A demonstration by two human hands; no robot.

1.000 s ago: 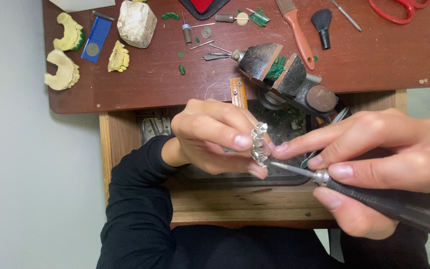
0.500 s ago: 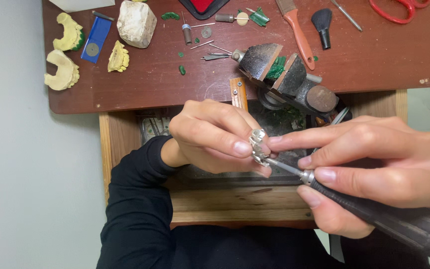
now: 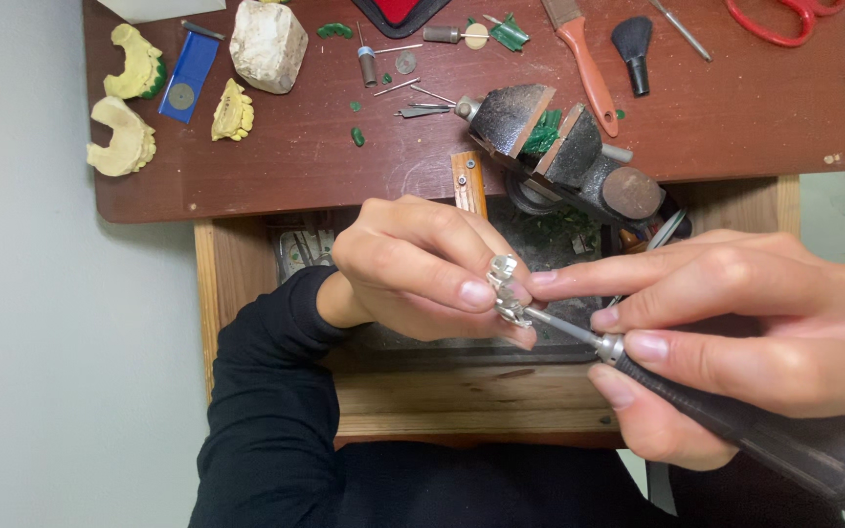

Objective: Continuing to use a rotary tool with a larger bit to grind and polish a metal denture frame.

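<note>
My left hand (image 3: 421, 269) pinches a small silver metal casting (image 3: 508, 288) between thumb and fingers, over an open wooden drawer (image 3: 462, 391). My right hand (image 3: 735, 332) grips a black rotary handpiece (image 3: 775, 445) like a pen. Its thin metal bit (image 3: 559, 326) touches the lower part of the casting. My right index finger stretches out and rests against the casting's top. Both arms wear black sleeves.
A dark red bench top (image 3: 735, 117) carries a small vise (image 3: 559, 147), an orange-handled brush (image 3: 584, 64), a black brush (image 3: 631, 49), red scissors (image 3: 779, 24), yellow plaster tooth casts (image 3: 124, 137), a white stone block (image 3: 268, 44), a blue packet (image 3: 188, 76) and small burs (image 3: 393, 68).
My right hand and the handpiece shifted slightly left and down, and the casting turned a little in my left fingers. The bit stays against the casting.
</note>
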